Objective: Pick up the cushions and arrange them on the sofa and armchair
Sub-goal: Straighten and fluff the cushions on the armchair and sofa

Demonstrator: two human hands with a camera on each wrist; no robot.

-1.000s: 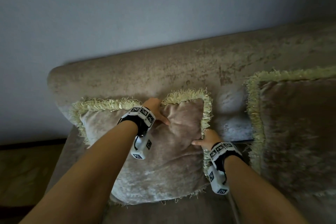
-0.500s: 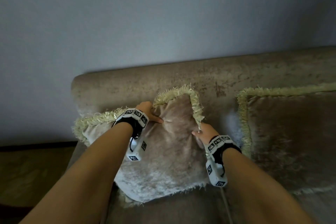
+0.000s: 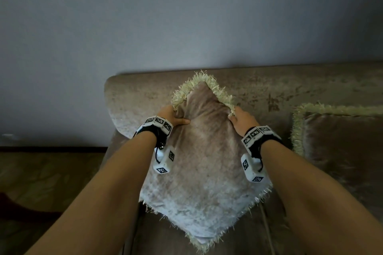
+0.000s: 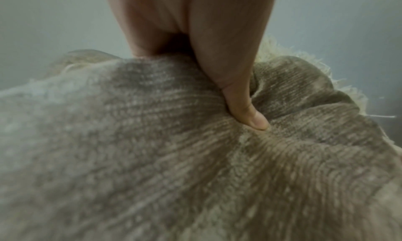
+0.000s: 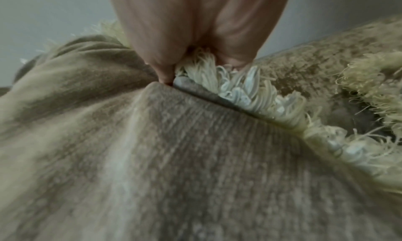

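Observation:
A beige velvet cushion (image 3: 205, 159) with a pale yellow fringe stands on one corner like a diamond against the sofa (image 3: 269, 87) back. My left hand (image 3: 173, 117) grips its upper left edge, thumb pressed into the fabric (image 4: 245, 107). My right hand (image 3: 240, 119) pinches the fringed upper right edge (image 5: 195, 69). The cushion's top corner rises between both hands. A second, matching cushion (image 3: 339, 141) leans against the sofa back at the right.
A plain grey wall (image 3: 186, 16) rises behind the sofa. The rounded sofa arm (image 3: 120, 105) ends at the left, with a patterned carpet (image 3: 41, 182) on the floor beyond it. Bare seat (image 3: 157, 234) shows below the held cushion.
The cushion has been turned from lying square to standing on a corner and lifted higher against the back. Both hands rose with it and came closer to its top corner.

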